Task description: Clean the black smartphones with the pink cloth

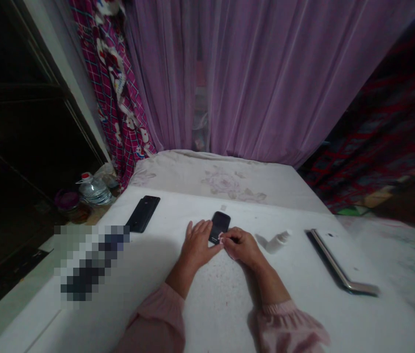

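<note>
Black phone (221, 221) flat on the white worktop (214, 299), between two hands.
The left hand (198, 243), fingers loosely spread, rests at the phone's left edge; the right hand (243, 246) pinches a small pale scrap (221, 239) over its lower right corner, near a white bottle (278, 242).

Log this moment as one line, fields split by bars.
left hand: spread at left edge of dark phone | right hand: pinching small pale piece at phone's near end | nearby: white bottle
</note>
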### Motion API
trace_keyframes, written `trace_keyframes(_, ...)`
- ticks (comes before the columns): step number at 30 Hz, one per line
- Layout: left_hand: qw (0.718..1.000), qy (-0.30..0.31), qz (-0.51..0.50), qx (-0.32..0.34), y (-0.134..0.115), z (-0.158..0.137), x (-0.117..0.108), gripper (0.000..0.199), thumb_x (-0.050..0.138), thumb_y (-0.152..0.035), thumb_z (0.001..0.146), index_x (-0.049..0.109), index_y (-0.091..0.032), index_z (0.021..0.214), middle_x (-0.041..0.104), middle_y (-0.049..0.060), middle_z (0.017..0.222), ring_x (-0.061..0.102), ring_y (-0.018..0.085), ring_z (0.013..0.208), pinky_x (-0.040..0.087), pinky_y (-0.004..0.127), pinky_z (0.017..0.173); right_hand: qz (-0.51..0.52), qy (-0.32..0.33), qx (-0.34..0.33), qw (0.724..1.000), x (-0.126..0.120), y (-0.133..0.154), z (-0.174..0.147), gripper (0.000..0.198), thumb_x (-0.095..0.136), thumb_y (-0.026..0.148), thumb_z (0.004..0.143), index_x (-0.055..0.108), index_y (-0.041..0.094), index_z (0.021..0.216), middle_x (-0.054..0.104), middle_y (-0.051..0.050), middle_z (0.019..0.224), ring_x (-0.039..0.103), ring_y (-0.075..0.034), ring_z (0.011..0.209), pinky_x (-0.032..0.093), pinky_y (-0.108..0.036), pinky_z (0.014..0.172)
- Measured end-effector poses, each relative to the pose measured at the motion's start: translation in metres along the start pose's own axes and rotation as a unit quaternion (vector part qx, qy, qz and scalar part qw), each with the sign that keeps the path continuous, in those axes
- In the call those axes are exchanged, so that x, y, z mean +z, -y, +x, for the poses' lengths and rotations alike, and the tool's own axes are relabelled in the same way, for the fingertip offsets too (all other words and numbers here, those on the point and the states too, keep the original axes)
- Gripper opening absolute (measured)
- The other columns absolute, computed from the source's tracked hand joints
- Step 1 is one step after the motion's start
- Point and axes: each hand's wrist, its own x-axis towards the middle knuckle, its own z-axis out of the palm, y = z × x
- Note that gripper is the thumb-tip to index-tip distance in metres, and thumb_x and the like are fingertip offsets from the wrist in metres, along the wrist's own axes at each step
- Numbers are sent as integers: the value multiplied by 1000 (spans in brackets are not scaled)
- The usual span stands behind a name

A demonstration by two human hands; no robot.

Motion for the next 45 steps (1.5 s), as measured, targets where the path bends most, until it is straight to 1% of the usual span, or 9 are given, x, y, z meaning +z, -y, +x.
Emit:
trace_keyframes(2,1000,1,2,-1,0,0,0,64,61,-49,84,44,-18,137,51,12,141,40,28,134,15,52,116,-10,-26,7,1000,2,1,2,16,60,34,77,74,27,78,71,-2,85,65,-17,77,48,-27,69)
trace_keyframes(6,1000,6,-1,-5,-2,0,-2,63,62,-48,83,45,-18,137,51,12,141,40,28,134,15,52,116,-80,-128,37,988,6,4,17,24,55,38,81,74,26,87,69,-4,89,63,-18,82,46,-28,70)
trace_keyframes(12,1000,9,1,-2,-2,-1,-3,66,62,-48,83,43,-18,138,51,12,141,39,29,135,13,52,116,-132,-171,67,974,7,2,32,29,52,41,84,74,24,91,67,-4,91,61,-19,81,43,-28,69)
trace_keyframes(18,1000,-3,0,-2,-1,-2,-1,66,64,-48,82,44,-18,137,51,12,140,40,27,134,13,51,116,-151,-178,57,971,7,-1,33,28,52,39,83,74,22,88,68,-6,89,61,-20,80,44,-29,70)
trace_keyframes(24,1000,-7,0,-6,-1,-2,1,65,64,-48,81,45,-18,136,51,12,141,39,27,135,14,51,116,-11,-90,-55,994,10,-9,6,18,61,37,76,73,24,77,70,-4,80,65,-18,78,49,-29,71)
trace_keyframes(27,1000,-8,3,-6,-1,-2,1,68,65,-49,80,44,-17,137,51,13,141,39,27,135,14,51,116,17,-86,-74,993,14,-9,-6,16,61,36,77,73,24,76,69,-4,77,65,-18,74,50,-29,69)
trace_keyframes(34,999,-14,25,-20,-3,1,3,66,61,-50,84,43,-15,137,49,14,142,40,28,135,17,52,116,-16,-88,-68,994,17,-4,0,16,59,33,79,73,25,79,70,-3,82,65,-17,77,50,-28,72)
trace_keyframes(41,999,-21,31,-31,-8,0,2,64,61,-48,84,44,-16,137,51,14,140,41,29,134,18,52,115,-138,-184,46,972,15,1,34,23,54,37,83,74,25,86,69,-4,89,64,-19,81,46,-28,70)
trace_keyframes(45,999,-25,32,-26,-10,-4,2,63,60,-45,86,43,-15,138,51,15,140,40,28,135,20,52,115,-137,-192,54,970,13,4,44,24,54,36,83,75,25,84,69,-6,88,64,-19,79,45,-29,69)
